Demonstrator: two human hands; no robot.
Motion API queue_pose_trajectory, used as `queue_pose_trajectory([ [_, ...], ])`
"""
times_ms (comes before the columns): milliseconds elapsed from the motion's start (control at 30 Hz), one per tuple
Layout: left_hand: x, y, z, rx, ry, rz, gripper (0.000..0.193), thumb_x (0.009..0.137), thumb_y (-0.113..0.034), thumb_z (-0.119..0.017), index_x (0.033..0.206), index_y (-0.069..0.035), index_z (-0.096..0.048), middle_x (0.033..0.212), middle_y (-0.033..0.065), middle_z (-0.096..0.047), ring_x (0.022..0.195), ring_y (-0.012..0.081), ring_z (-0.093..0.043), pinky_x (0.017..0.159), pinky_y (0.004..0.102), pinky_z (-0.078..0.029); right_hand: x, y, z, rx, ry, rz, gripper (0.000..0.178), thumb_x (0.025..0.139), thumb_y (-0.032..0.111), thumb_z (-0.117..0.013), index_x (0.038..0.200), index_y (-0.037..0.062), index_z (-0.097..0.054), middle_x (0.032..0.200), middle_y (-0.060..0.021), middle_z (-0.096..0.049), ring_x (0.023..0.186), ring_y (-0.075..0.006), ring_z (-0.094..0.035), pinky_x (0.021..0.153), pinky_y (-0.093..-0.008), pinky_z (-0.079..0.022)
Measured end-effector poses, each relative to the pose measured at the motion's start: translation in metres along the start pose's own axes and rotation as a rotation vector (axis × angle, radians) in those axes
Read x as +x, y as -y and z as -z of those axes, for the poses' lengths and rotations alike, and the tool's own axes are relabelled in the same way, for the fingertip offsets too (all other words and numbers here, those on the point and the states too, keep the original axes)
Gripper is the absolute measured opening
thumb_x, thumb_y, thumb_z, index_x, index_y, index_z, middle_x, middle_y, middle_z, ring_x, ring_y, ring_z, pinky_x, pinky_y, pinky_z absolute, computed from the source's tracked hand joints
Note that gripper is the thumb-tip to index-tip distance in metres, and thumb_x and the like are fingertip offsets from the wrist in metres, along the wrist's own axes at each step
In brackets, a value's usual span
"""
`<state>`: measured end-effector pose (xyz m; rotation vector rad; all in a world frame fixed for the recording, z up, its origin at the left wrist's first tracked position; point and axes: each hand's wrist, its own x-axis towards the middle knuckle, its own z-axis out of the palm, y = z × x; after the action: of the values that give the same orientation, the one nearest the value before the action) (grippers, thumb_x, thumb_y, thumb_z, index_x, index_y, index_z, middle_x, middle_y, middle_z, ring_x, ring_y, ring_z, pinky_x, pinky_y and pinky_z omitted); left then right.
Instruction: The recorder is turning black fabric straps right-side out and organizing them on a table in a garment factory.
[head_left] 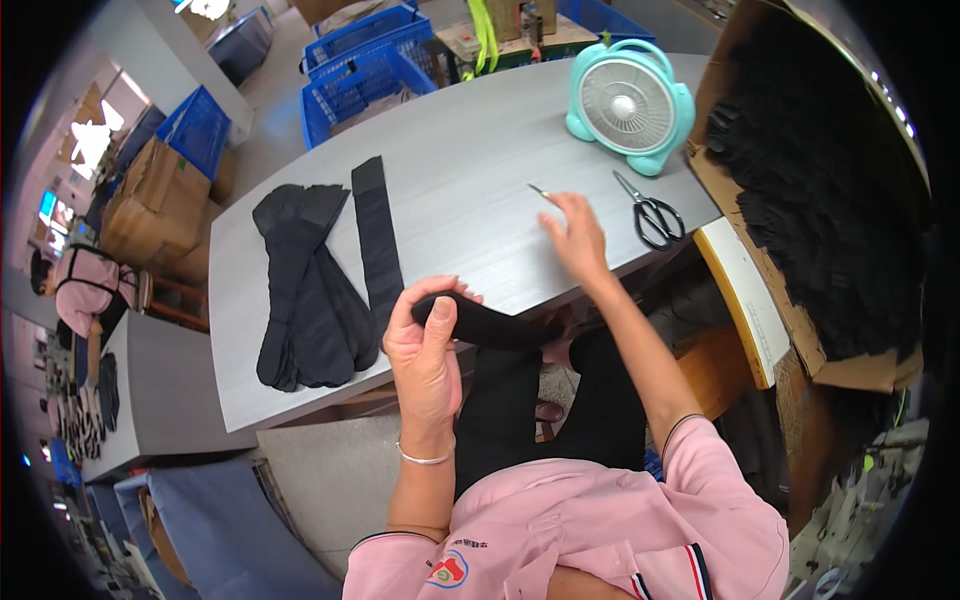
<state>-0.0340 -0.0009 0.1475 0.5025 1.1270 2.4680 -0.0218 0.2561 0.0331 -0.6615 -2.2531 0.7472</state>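
A black fabric piece (pixel 490 325) is held by the left hand (pixel 425 345), pinched between thumb and curled fingers; it is stretched to the right above the lap, at the near edge of the grey table (pixel 480 150). Its far end is hard to make out against dark trousers (pixel 500 400). The right hand (pixel 578 240) is placed over the table, fingers bent and close together, a small pointed tool (pixel 539 190) at the fingertips; whether it is gripped or only touched cannot be told.

On the table, a pile of black fabric pieces (pixel 305 290) is laid left of the left hand, with a single black strip (pixel 376 235) just beside it. Black-handled scissors (pixel 655 218) are set right of the right hand, blades spread slightly, with a turquoise fan (pixel 625 105) stood behind them. A cardboard box (pixel 728 195) filled with black material (pixel 820 190) is seen at right. Blue crates (pixel 345 90) are placed beyond the table.
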Motion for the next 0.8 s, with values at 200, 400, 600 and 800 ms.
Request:
queue_pose_trajectory([
  [200, 0.01, 0.028, 0.007, -0.016, -0.019, 0.139, 0.025, 0.094, -0.01, -0.069, 0.114, 0.002, -0.06, 0.103, 0.0145, -0.068, 0.1, 0.0257, -0.068, 0.095, 0.0419, -0.055, 0.026, -0.063, -0.037, -0.252, -0.065, 0.157, 0.021, 0.089, 0.015, -0.069, 0.103, 0.0008, -0.068, 0.12, -0.0138, -0.064, 0.117, -0.0306, -0.056, 0.097, -0.0441, -0.042],
  [400, 0.019, 0.048, 0.01, -0.025, 0.004, 0.2, 0.024, 0.093, -0.008, -0.068, 0.113, 0.004, -0.061, 0.108, 0.0185, -0.069, 0.101, 0.0277, -0.068, 0.097, 0.0421, -0.055, -0.001, -0.006, -0.002, 0.335, 0.016, -0.228, 0.016, 0.093, 0.01, -0.064, 0.107, 0.0017, -0.065, 0.09, -0.012, -0.067, 0.074, -0.0218, -0.063, 0.069, -0.0328, -0.049],
  [600, 0.01, 0.054, -0.008, -0.012, 0.064, 0.25, 0.022, 0.094, -0.004, -0.066, 0.113, 0.005, -0.063, 0.108, 0.0187, -0.07, 0.103, 0.0251, -0.068, 0.097, 0.0376, -0.054, -0.047, 0.068, 0.1, 0.277, 0.147, 0.132, 0.023, 0.088, 0.006, -0.068, 0.11, 0.0107, -0.074, 0.076, -0.0063, -0.062, 0.061, -0.0156, -0.059, 0.056, -0.0294, -0.046],
  [800, -0.011, 0.059, -0.022, 0.08, 0.185, 0.214, 0.02, 0.094, 0.0, -0.065, 0.113, 0.005, -0.065, 0.107, 0.0157, -0.071, 0.1, 0.0192, -0.068, 0.093, 0.0302, -0.054, -0.064, 0.087, 0.152, 0.121, 0.091, 0.517, 0.034, 0.076, 0.003, -0.073, 0.107, 0.0145, -0.076, 0.076, -0.0009, -0.063, 0.059, -0.0152, -0.06, 0.051, -0.0291, -0.046],
])
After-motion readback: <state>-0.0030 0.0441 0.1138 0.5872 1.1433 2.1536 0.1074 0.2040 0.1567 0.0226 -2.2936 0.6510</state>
